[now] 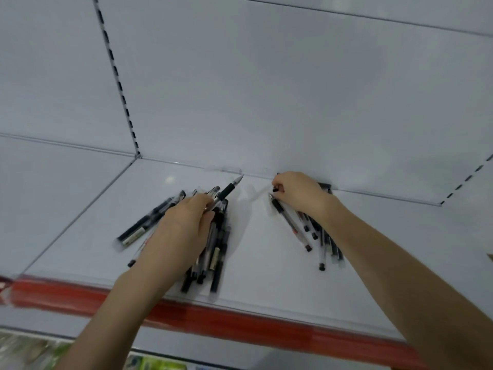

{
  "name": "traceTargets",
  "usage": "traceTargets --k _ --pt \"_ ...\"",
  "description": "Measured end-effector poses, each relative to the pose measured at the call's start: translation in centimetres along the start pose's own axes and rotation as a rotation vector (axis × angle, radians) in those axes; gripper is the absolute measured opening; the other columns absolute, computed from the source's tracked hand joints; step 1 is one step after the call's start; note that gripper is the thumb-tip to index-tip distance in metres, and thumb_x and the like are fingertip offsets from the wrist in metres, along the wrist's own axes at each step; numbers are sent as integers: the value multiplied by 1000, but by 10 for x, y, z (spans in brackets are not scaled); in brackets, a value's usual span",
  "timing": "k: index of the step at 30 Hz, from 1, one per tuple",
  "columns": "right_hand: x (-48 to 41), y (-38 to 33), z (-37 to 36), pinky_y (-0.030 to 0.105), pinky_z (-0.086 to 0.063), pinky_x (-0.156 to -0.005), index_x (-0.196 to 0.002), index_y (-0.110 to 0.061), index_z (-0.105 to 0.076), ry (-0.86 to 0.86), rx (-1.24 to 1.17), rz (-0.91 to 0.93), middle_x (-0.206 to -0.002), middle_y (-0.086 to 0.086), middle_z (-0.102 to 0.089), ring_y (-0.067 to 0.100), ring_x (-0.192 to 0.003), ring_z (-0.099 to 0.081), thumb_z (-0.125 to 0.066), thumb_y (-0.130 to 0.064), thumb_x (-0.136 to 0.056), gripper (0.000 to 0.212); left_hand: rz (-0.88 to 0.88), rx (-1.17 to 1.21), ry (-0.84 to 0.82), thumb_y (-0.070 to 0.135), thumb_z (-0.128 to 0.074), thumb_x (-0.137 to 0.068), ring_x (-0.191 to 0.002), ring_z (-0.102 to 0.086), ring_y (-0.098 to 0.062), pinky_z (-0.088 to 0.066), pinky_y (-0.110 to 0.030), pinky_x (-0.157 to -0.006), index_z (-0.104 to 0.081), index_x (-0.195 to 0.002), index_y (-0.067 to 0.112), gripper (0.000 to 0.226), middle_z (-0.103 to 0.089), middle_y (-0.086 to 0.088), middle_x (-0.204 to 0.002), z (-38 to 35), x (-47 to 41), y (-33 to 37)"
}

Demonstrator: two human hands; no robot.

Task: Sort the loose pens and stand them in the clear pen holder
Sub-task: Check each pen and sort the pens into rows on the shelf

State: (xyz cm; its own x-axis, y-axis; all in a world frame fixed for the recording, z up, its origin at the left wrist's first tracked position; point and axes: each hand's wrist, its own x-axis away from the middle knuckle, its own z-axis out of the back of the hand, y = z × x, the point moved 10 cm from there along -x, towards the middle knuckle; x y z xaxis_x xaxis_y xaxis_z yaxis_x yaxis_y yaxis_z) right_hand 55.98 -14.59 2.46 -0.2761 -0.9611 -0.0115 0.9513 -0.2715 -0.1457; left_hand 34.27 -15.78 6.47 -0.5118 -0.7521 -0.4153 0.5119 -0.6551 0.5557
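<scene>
Two heaps of black and clear pens lie on a white shelf [266,263]. My left hand [184,225] rests over the left heap [216,252] and grips a black-grip pen [226,192] whose tip points up and right. My right hand [296,192] is curled over the top end of the right heap [317,236], its fingers pinching the end of a pen [277,202] there. A faint clear plastic shape [226,169] stands against the back wall between the hands; whether it is the pen holder I cannot tell.
The shelf has a red front strip [240,321] and a white back wall [266,89] with slotted uprights [117,76]. Colourful goods [149,363] show blurred on a lower shelf.
</scene>
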Motion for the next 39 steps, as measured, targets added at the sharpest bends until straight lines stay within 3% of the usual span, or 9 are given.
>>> traceTargets --k 4,7,14,20,23,28,31,35,39 --pt "-9 -3 -2 38 -47 -86 -104 -9 -59 -32 61 -15 -112 11 -60 29 -102 -56 -50 -20 -90 20 -17 26 19 9 -51 -91 -77 -56 -24 -39 -29 -66 -61 -105 4 18 -61 -5 -82 2 3 -1" --pt "-10 -1 4 36 -46 -78 -99 -7 -58 35 42 -60 -103 12 -63 30 -93 -58 -46 -22 -92 21 -18 49 28 10 -52 -90 -58 -46 -5 -34 -14 -56 -62 -99 6 14 -48 12 -64 3 3 -3" --pt "-10 1 6 32 -42 -69 -105 -5 -53 65 49 -113 -103 12 -63 29 -92 -59 -45 -14 -92 18 20 117 26 10 -51 -90 -58 -49 4 -36 -8 -55 -62 -93 8 11 -43 9 -54 3 3 -1" --pt "13 2 28 18 -43 -68 -99 -12 -63 133 -622 -133 -82 -7 -59 13 -83 -56 -60 -17 -86 15 48 175 34 11 -52 -90 -59 -48 -7 -37 -15 -56 -58 -83 18 12 -48 3 -53 8 6 -2" --pt "34 -14 46 31 -52 -79 -86 -20 -59 77 -833 -34 -82 -3 -64 16 -83 -63 -60 -15 -87 6 48 224 56 13 -54 -89 -57 -50 -3 -37 -10 -54 -60 -84 22 12 -51 7 -53 12 8 3" --pt "68 -34 72 24 -51 -68 -95 -15 -63 27 -811 126 -78 -3 -64 8 -69 -59 -58 -7 -88 11 3 233 70 15 -57 -88 -61 -52 4 -39 -7 -57 -67 -89 16 10 -54 10 -57 14 9 14" --pt "77 -36 79 22 -44 -64 -86 -25 -65 48 -798 171 -74 0 -61 9 -67 -53 -56 -6 -89 21 -40 233 61 25 -55 -87 -65 -54 6 -39 -7 -59 -68 -87 19 14 -57 11 -59 13 9 22" --pt "81 -35 79 18 -45 -61 -86 -27 -64 49 -800 161 -70 -7 -59 3 -63 -53 -53 -7 -91 23 -72 259 44 20 -57 -89 -63 -54 1 -41 -15 -59 -67 -84 21 11 -58 10 -59 11 10 30" --pt "83 -29 78 20 -49 -60 -90 -22 -61 80 -815 112 -76 -5 -62 4 -67 -58 -52 -9 -92 16 -87 277 37 28 -50 -83 -59 -53 5 -40 -11 -55 -67 -83 20 19 -58 10 -58 12 12 34"
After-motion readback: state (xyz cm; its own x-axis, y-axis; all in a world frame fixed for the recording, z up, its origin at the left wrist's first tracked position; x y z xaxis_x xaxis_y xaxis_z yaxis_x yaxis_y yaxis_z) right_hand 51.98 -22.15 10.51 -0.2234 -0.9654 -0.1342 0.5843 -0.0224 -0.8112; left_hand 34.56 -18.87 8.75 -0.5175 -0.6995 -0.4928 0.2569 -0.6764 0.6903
